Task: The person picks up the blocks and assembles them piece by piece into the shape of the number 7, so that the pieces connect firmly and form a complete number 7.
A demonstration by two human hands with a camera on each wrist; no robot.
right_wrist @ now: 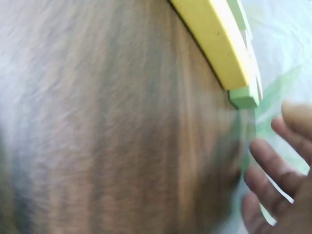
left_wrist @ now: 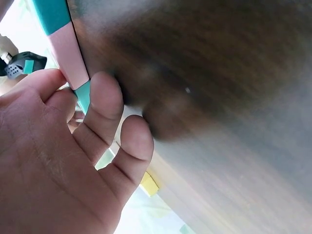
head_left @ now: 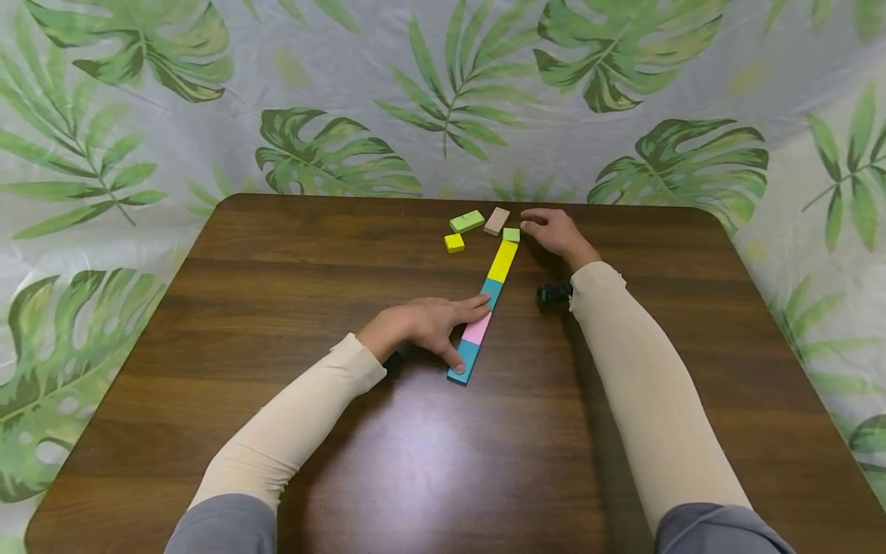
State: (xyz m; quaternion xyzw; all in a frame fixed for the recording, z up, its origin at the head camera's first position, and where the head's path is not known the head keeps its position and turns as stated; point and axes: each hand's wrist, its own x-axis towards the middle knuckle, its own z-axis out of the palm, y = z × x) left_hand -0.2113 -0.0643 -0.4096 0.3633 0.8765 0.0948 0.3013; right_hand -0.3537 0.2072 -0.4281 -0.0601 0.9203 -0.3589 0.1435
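A slanting row of wooden blocks lies end to end on the table: a teal block (head_left: 465,355) nearest, then a pink block (head_left: 476,329), another teal block (head_left: 492,288), a yellow block (head_left: 503,261) and a small light-green block (head_left: 511,235) at the far end. My left hand (head_left: 432,323) rests on the row from its left side, thumb on the near teal block and fingertips by the pink and farther teal ones. Just right of the light-green block is my right hand (head_left: 554,231), fingers loosely bent and holding nothing; the right wrist view shows a gap between them.
Beyond the row's far end lie a longer green block (head_left: 467,221), a beige block (head_left: 497,221) and a small yellow block (head_left: 454,243), near the table's back edge. A dark wrist camera (head_left: 554,293) hangs beneath the right wrist. Leaf-patterned cloth (head_left: 332,154) stands behind the wooden table (head_left: 277,308).
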